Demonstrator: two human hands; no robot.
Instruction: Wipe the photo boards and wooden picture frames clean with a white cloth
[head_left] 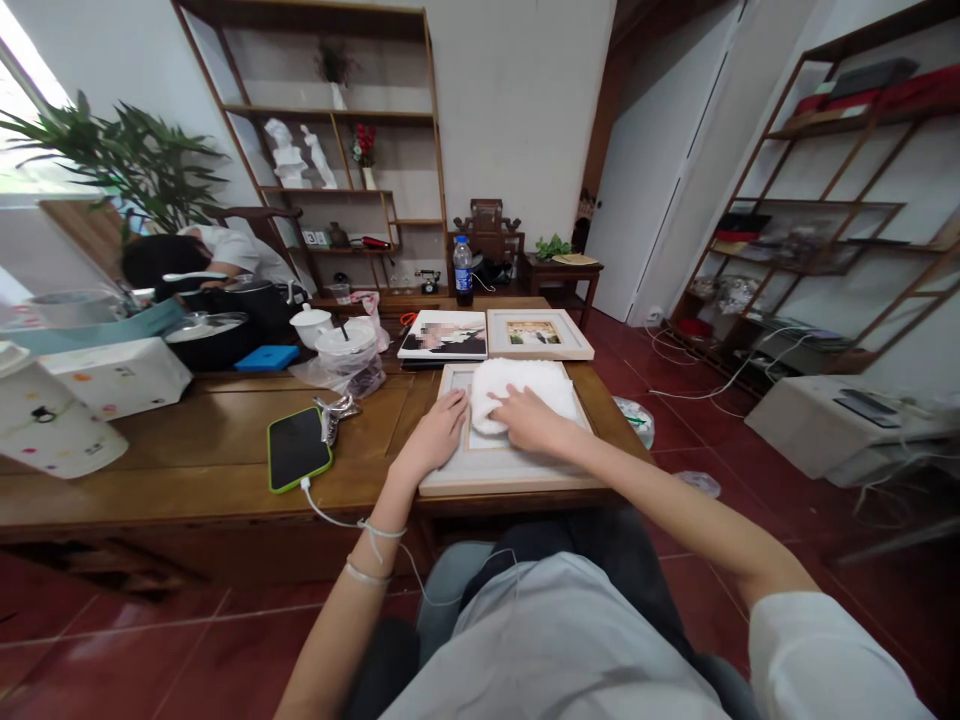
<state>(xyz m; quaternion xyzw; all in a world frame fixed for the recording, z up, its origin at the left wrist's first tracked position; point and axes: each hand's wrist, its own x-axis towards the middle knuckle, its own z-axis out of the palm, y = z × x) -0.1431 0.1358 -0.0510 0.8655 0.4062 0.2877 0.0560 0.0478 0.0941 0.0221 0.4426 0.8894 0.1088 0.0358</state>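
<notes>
A light wooden picture frame [480, 478] lies flat at the table's edge in front of me. My left hand [441, 432] rests on its left side, fingers stretched out and holding nothing. On top of the frame is a fluffy white cloth [551, 385], covering much of its middle. My right hand [531, 415] presses down on this cloth with bent fingers gripping it. What the frame contains is mostly hidden by the cloth and my hand.
Behind lie another framed photo [541, 335] and a printed photo panel [444, 335]. A bottle [463, 275] stands farther back. Left are a charging phone [298, 450], a bagged cup [349, 350] and a paper cup [52, 420]. Another person [244, 255] leans at the far left.
</notes>
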